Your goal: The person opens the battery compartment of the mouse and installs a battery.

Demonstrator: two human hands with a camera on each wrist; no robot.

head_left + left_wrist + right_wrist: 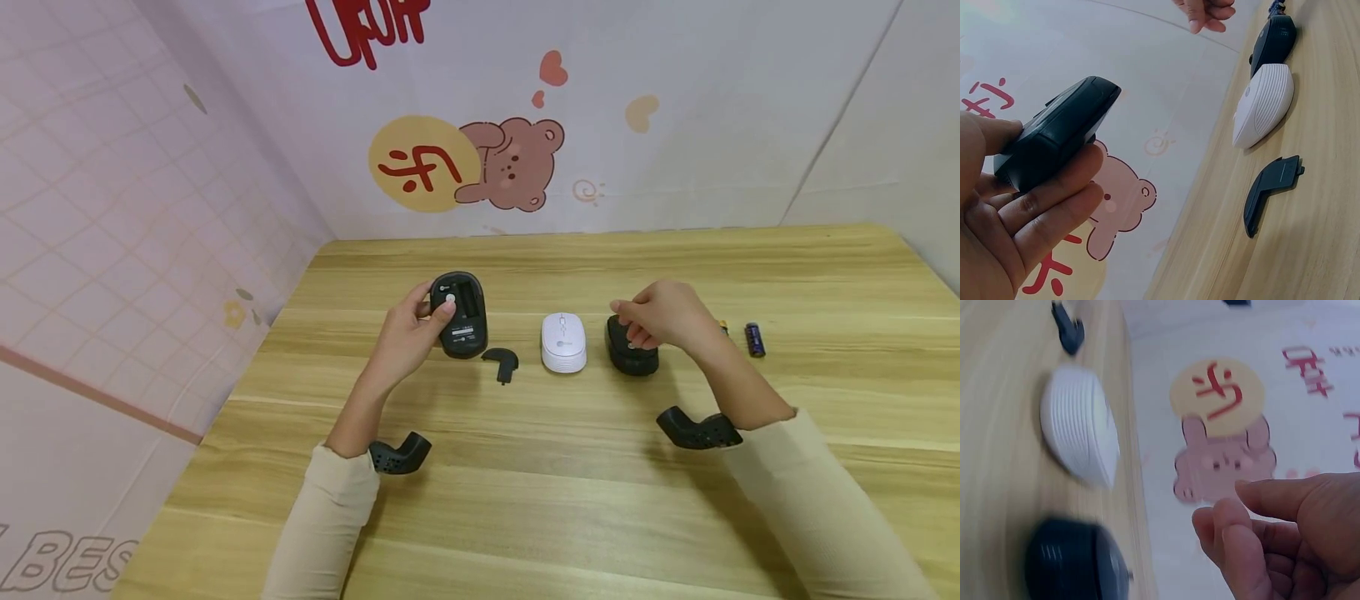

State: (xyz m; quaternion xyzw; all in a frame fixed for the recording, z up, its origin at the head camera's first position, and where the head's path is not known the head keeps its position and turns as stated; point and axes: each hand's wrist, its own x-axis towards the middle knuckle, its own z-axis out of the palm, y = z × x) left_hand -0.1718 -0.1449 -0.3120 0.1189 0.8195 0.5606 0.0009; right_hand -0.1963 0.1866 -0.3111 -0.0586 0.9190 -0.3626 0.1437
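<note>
Nearest, cream sleeves ran over a pale wood-grain table, a bent black wrist camera just beyond the right cuff and another at the left. The left hand gripped a rounded black plastic mouse above the tabletop, thumb on its underside, the long battery slot uncovered. Well apart from it, the right hand hung over a second black mouse without touching it, fingers loosely curled around nothing. On the wood, a curved black plastic cover lay near a white mouse with ribbed sides, which sat between it and the second mouse. Right of these lay a dark blue cylindrical battery; a yellow-ended one was partly hidden by the right forearm. Farthest, a brown cartoon bear decorated the white wall covering.
</note>
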